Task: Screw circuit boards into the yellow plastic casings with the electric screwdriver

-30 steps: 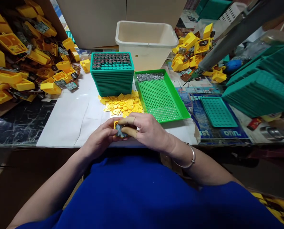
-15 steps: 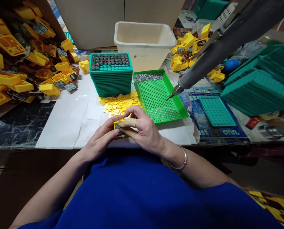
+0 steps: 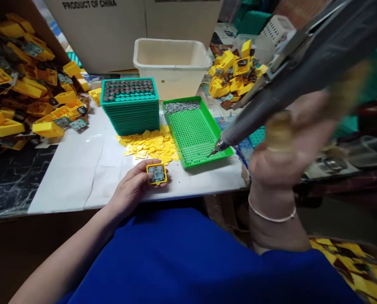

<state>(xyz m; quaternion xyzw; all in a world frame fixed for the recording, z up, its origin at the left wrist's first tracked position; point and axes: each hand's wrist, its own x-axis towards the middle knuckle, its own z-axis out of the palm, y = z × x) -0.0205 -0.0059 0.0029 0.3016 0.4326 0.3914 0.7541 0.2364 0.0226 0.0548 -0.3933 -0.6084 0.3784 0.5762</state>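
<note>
Left hand pinches a yellow case, circuit board seemingly seated, face uncovered; blurred right hand nears screwdriver, grip unclear.

Upper left of frame: pale carton bears one line of dark capitals, "PRODUCT OF CHINA", on its left panel, nearly level, close against the frame's top edge. Same carton, right panel, top centre: dark printed strip, cut by the frame edge, unreadable. Centre of frame: circuit board in a yellow housing, fine marks near its lower edge, too small to make out. The carton's line is the only wording legible.
</note>
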